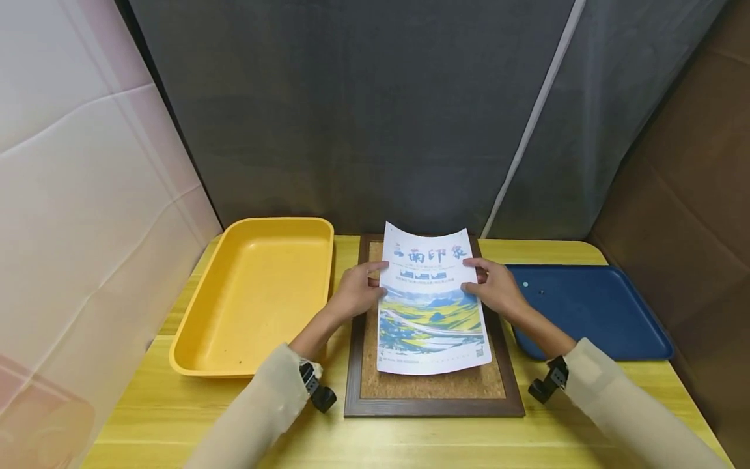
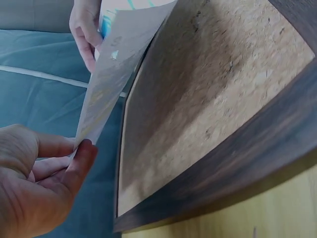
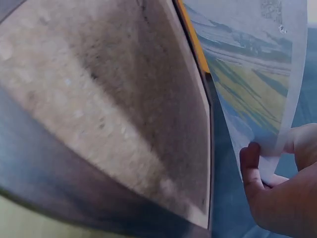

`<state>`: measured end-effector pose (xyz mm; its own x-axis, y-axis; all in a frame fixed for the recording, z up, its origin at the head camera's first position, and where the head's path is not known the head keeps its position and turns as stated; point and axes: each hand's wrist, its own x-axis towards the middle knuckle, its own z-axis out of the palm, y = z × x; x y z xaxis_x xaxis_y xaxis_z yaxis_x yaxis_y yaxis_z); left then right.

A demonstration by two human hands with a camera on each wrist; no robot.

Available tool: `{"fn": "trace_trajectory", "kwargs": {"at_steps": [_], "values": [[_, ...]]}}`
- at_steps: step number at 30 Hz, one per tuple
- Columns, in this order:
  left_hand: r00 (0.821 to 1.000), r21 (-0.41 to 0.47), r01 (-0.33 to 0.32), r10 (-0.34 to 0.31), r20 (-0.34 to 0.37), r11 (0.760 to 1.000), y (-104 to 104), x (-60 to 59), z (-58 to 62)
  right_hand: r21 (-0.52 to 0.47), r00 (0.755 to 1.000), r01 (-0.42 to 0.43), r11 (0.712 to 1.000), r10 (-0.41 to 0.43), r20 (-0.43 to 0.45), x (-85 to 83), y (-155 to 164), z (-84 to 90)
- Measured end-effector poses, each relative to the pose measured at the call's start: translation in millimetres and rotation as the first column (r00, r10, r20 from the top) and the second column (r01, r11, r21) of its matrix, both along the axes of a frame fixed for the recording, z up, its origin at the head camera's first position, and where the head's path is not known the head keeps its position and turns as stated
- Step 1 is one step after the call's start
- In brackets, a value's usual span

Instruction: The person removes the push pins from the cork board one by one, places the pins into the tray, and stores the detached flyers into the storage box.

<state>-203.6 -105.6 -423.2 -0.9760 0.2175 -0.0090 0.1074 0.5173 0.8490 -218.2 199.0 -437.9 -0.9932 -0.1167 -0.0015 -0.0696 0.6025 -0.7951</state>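
A printed paper poster [image 1: 430, 319] with blue lettering and a green and blue landscape is held over a cork board [image 1: 433, 389] in a dark wooden frame. My left hand [image 1: 359, 288] pinches its left edge between thumb and fingers. On the opposite edge, my right hand [image 1: 495, 285] pinches it the same way. The sheet bows slightly between the hands. In the left wrist view the poster [image 2: 116, 64] stands raised off the cork surface [image 2: 213, 94], casting a shadow on it. From the right wrist, the print shows faintly through the back of the paper [image 3: 257, 74].
A yellow tray [image 1: 252, 373] lies left of the board on the wooden table [image 1: 422, 443]. To the right is a blue tray [image 1: 597, 312] with a couple of tiny pieces [image 1: 525, 284] in it. A dark cloth wall [image 1: 351, 117] rises behind the table.
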Motion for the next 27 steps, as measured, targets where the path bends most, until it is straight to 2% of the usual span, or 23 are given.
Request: {"fn": "trace_trajectory", "kwargs": {"at_steps": [5,14,20,24,27], "values": [[1.0,-0.048,-0.007,0.007,-0.007,0.999,-13.7,-0.2,7.0,-0.069,1.0,-0.022,0.997,0.021,-0.01,-1.1,-12.0,4.5],[0.997,-0.09,-0.061,0.065,0.049,0.994,-42.1,-2.5,20.1,-0.195,0.997,-0.076,0.978,0.074,-0.02,-6.5,-41.7,15.9],[0.998,-0.124,-0.061,0.061,0.0,0.99,-62.3,-0.5,28.2,-0.244,0.997,-0.08,0.967,0.083,0.0,-6.4,-64.1,21.2],[0.997,-0.156,-0.076,0.07,-0.041,0.985,-76.7,1.0,33.3,-0.289,0.994,-0.108,0.951,0.106,-0.022,-6.7,-79.0,25.9],[0.996,-0.183,-0.089,0.082,-0.043,0.979,-87.5,2.4,36.4,-0.321,0.991,-0.131,0.938,0.125,-0.038,-7.2,-90.6,27.7]]}}
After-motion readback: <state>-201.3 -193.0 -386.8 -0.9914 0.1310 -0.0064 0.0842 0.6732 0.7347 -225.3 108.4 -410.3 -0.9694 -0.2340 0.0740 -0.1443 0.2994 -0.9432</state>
